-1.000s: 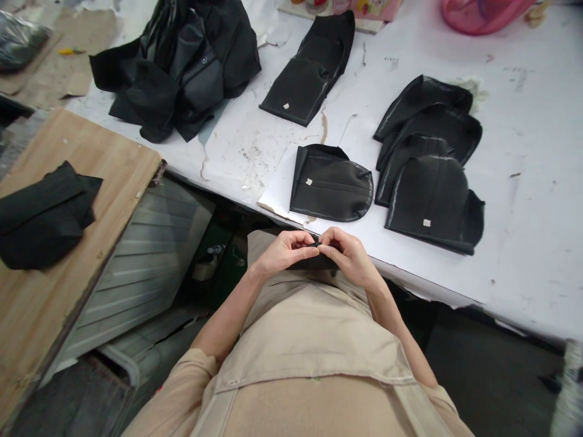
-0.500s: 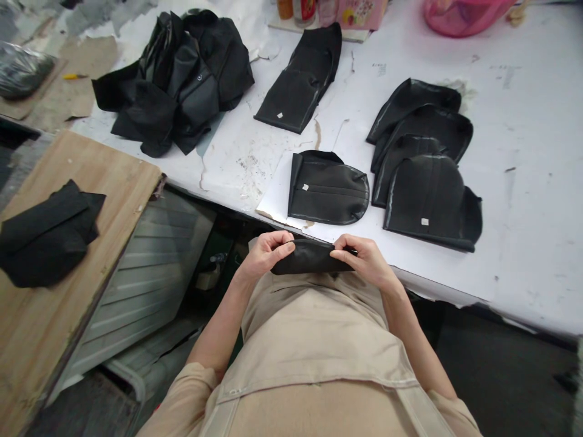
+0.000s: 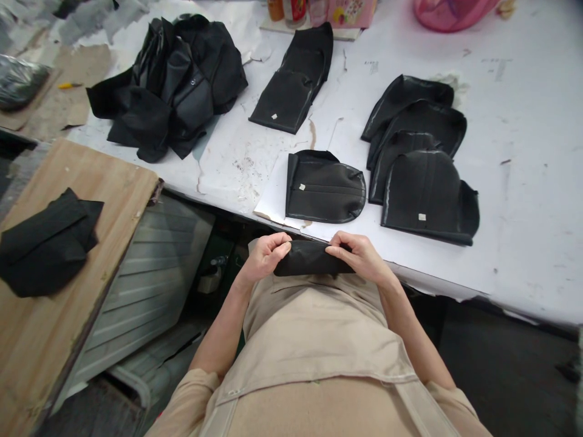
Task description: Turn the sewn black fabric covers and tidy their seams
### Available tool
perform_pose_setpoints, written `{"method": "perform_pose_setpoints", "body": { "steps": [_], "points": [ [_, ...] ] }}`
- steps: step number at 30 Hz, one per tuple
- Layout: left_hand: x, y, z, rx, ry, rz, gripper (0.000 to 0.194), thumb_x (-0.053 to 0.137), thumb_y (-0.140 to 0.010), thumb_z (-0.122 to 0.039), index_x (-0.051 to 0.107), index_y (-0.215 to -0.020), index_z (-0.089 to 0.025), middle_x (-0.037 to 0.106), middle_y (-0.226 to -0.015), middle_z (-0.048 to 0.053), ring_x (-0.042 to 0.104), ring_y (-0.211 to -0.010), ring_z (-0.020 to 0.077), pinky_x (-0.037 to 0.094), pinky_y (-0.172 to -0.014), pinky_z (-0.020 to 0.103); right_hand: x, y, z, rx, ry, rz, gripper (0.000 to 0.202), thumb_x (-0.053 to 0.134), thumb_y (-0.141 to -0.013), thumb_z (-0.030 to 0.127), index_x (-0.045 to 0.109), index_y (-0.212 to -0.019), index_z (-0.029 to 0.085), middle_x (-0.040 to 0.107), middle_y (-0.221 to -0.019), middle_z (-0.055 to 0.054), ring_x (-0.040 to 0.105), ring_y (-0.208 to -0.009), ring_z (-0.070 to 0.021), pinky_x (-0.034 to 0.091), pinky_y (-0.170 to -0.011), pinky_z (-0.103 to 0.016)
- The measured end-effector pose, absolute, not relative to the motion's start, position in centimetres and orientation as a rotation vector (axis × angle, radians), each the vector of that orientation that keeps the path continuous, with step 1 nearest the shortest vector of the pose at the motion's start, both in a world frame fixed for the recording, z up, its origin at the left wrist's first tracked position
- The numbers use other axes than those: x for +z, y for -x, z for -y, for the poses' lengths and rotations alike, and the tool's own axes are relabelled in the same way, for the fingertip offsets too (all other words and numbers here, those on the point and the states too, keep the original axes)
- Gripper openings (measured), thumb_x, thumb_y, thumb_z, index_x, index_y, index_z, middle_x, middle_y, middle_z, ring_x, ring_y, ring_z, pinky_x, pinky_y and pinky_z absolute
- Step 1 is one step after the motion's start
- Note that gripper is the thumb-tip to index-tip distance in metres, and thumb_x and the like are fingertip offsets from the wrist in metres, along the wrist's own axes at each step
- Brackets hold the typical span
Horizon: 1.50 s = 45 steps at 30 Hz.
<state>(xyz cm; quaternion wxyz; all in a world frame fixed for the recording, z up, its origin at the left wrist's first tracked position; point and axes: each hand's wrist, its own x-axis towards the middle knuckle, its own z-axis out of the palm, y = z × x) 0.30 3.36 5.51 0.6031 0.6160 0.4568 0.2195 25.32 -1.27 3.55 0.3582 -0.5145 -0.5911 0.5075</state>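
Observation:
Close to my waist, at the table's front edge, I hold a black leather-like piece (image 3: 312, 260) stretched between both hands. My left hand (image 3: 268, 256) pinches its upper left edge between thumb and fingers. On the other side, my right hand (image 3: 357, 254) pinches the upper right edge the same way. Just beyond my hands lies a flat black sewn piece (image 3: 325, 188) with a rounded end and a small white tag. Several similar rounded pieces (image 3: 423, 191) overlap in a stack to its right. Farther back rests a longer black piece (image 3: 296, 85), also tagged.
A heap of black material (image 3: 173, 91) lies at the back left of the white table (image 3: 523, 200). More black pieces (image 3: 50, 240) sit on a wooden board (image 3: 121, 176) at left. Bottles (image 3: 294, 11), a pink box (image 3: 350, 13) and a pink basin (image 3: 450, 12) stand at the back.
Both hands keep their pinch on the black piece, and my right hand sits slightly closer to the left one. The whole view has shifted a little.

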Motion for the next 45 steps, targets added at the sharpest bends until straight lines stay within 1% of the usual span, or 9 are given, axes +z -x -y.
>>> {"method": "perform_pose_setpoints", "body": {
  "steps": [8, 14, 22, 25, 30, 33, 35, 39, 45],
  "points": [
    [5.3, -0.3, -3.5, 0.482, -1.543, -1.055, 0.028, 0.046, -0.094, -0.035, 0.051, -0.073, -0.017, 0.046, -0.068, -0.001, 0.039, -0.062, 0.0117, 0.032, -0.058, 0.026, 3.0, -25.2, 1.1, 1.286, 1.316, 1.562, 0.028, 0.055, -0.095, 0.034, 0.053, -0.072, 0.019, 0.054, -0.069, 0.002, 0.047, -0.067, -0.0138, 0.038, -0.065, -0.026],
    [5.0, -0.7, -3.2, 0.455, -1.563, -1.057, 0.03, 0.043, -0.094, -0.038, 0.051, -0.074, -0.017, 0.041, -0.065, -0.003, 0.037, -0.06, 0.0111, 0.031, -0.056, 0.025, 3.1, -24.5, 0.8, 1.25, 1.2, 1.652, 0.02, 0.063, -0.09, 0.032, 0.054, -0.077, 0.02, 0.058, -0.081, -0.001, 0.052, -0.076, -0.0157, 0.04, -0.072, -0.027],
    [4.9, -1.1, -2.7, 0.505, -1.459, -1.057, 0.028, 0.046, -0.093, -0.037, 0.054, -0.076, -0.016, 0.044, -0.066, -0.002, 0.037, -0.06, 0.011, 0.032, -0.056, 0.024, 3.3, -23.0, 0.6, 1.221, 1.353, 1.611, 0.029, 0.061, -0.091, 0.037, 0.049, -0.071, 0.02, 0.055, -0.068, 0.002, 0.047, -0.063, -0.013, 0.036, -0.062, -0.026],
    [4.7, -0.9, -2.6, 0.573, -1.326, -1.065, 0.028, 0.05, -0.09, -0.038, 0.053, -0.072, -0.017, 0.046, -0.067, -0.001, 0.037, -0.06, 0.0107, 0.03, -0.054, 0.024, 3.1, -23.0, 0.5, 1.192, 1.421, 1.513, 0.031, 0.066, -0.087, 0.039, 0.047, -0.07, 0.021, 0.054, -0.066, 0.003, 0.048, -0.062, -0.0127, 0.037, -0.061, -0.025],
    [4.6, -0.2, -2.8, 0.804, -1.062, -1.087, 0.03, 0.057, -0.085, -0.037, 0.046, -0.065, -0.017, 0.04, -0.062, -0.003, 0.032, -0.054, 0.0089, 0.026, -0.05, 0.022, 3.2, -25.5, 0.6, 1.09, 1.54, 1.312, 0.017, 0.061, -0.089, 0.037, 0.057, -0.083, 0.021, 0.06, -0.07, 0.002, 0.053, -0.063, -0.0137, 0.039, -0.063, -0.026],
    [4.6, 0.3, -3.0, 0.895, -0.965, -1.097, 0.032, 0.06, -0.083, -0.035, 0.044, -0.062, -0.017, 0.036, -0.058, -0.004, 0.03, -0.052, 0.0084, 0.025, -0.048, 0.021, 3.0, -27.0, 1.0, 1.111, 1.487, 1.165, 0.023, 0.058, -0.089, 0.041, 0.062, -0.081, 0.02, 0.059, -0.071, 0.0, 0.05, -0.064, -0.0142, 0.037, -0.06, -0.026],
    [4.4, 0.5, -3.0, 0.921, -0.93, -1.097, 0.033, 0.061, -0.082, -0.034, 0.043, -0.061, -0.017, 0.035, -0.057, -0.004, 0.029, -0.05, 0.0081, 0.025, -0.047, 0.021, 2.6, -27.1, 1.4, 1.172, 1.443, 1.089, 0.03, 0.058, -0.088, 0.045, 0.06, -0.073, 0.019, 0.052, -0.065, 0.001, 0.044, -0.061, -0.0133, 0.033, -0.057, -0.026],
    [4.5, 0.2, -2.9, 0.993, -0.885, -1.114, 0.029, 0.061, -0.08, -0.03, 0.044, -0.06, -0.017, 0.037, -0.057, -0.004, 0.031, -0.051, 0.0079, 0.027, -0.047, 0.02, 1.6, -25.4, 1.7, 1.227, 1.431, 0.787, 0.047, 0.063, -0.085, 0.052, 0.042, -0.057, 0.02, 0.032, -0.057, 0.005, 0.029, -0.055, -0.0105, 0.024, -0.052, -0.026],
    [4.6, -1.0, -2.5, 1.074, -0.87, -1.166, 0.028, 0.059, -0.082, -0.026, 0.044, -0.06, -0.016, 0.036, -0.058, -0.004, 0.031, -0.052, 0.0079, 0.029, -0.049, 0.02, 0.6, -23.9, 1.1, 1.318, 1.379, 0.455, 0.045, 0.07, -0.075, 0.057, 0.046, -0.061, 0.021, 0.042, -0.057, 0.004, 0.035, -0.053, -0.011, 0.029, -0.052, -0.025]
  ]
}}
